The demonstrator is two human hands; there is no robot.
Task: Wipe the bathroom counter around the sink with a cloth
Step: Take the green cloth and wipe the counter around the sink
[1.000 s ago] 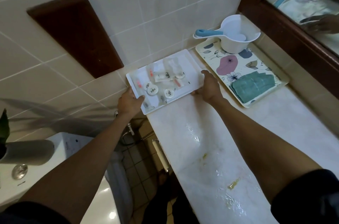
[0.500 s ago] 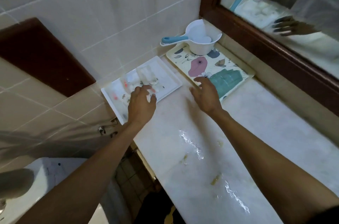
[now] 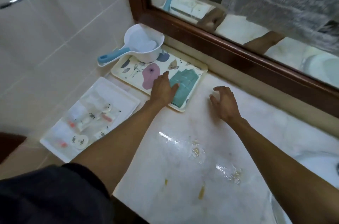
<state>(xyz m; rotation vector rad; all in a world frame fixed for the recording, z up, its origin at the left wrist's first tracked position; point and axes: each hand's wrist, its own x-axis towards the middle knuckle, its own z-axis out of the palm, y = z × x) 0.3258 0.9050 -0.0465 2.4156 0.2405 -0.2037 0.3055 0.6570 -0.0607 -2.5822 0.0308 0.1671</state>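
A folded teal cloth (image 3: 185, 84) lies on a flowered tray (image 3: 134, 69) at the back left of the pale marble counter (image 3: 266, 124). My left hand (image 3: 163, 89) rests flat on the tray, its thumb on the cloth's left edge, fingers spread and not closed around it. Over bare counter to the right of the tray hovers my right hand (image 3: 224, 102), fingers curled apart, holding nothing. Water puddles and yellowish smears (image 3: 198, 152) mark the counter near its front. The white sink rim (image 3: 315, 161) shows at the right edge.
A white tray (image 3: 117, 95) of small toiletries sits at the counter's left end against the tiled wall. A white dipper with a blue handle (image 3: 143, 44) stands on the flowered tray's far end. A wood-framed mirror (image 3: 238, 51) runs along the back.
Both hands let go of the white tray, now set at the counter's left end. My left hand moved right onto the flowered tray by the cloth; my right hand moved right over bare counter.
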